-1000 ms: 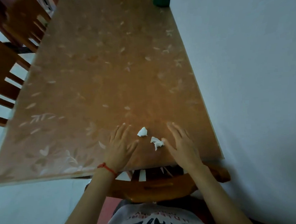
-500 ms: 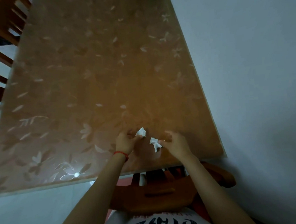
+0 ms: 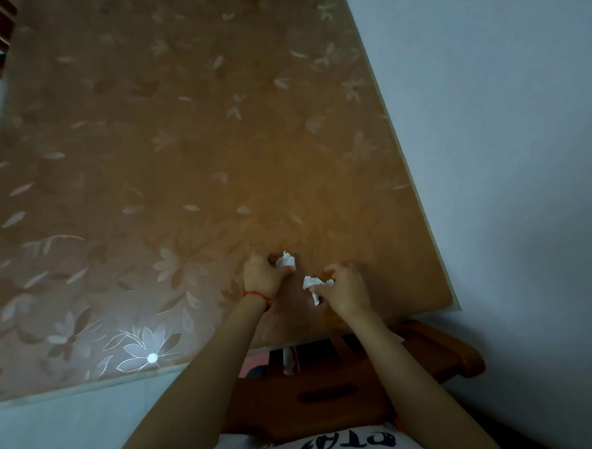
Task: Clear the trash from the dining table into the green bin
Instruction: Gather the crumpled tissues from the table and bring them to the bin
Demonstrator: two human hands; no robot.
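White paper scraps are light and soft, so we pinch anywhere: left hand (image 3: 261,273) grasps one scrap (image 3: 285,260), right hand (image 3: 342,287) grasps the other scrap (image 3: 312,284).

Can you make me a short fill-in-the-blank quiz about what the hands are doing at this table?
1. Each hand pinches a crumpled white ____.
2. The red string bracelet is on the ____ wrist.
3. The left hand and right hand work over a floral-patterned ____.

Missing words: tissue; left; table
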